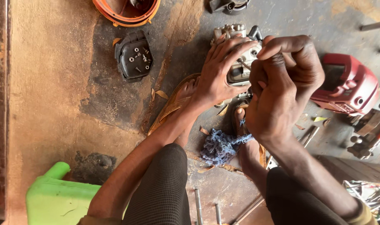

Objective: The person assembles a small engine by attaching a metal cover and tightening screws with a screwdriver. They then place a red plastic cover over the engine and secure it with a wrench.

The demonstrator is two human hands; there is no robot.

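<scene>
Engine part (240, 62): left hand (217, 77) clasps its top, right hand (281, 83) pinches a thin tool (245, 64) into it. Black cover (133, 56) and red casing (348, 85) already lie apart; engine part not yet fully stripped.

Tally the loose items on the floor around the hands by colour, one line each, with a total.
Grey: 1, the metal engine part steadied by the left hand while the right hand works a thin tool on it
Black: 1, cover with screws
Red: 1, housing
Orange: 1, ring-shaped part
Green: 1, plastic container
Blue: 1, rag
Total: 6
</scene>
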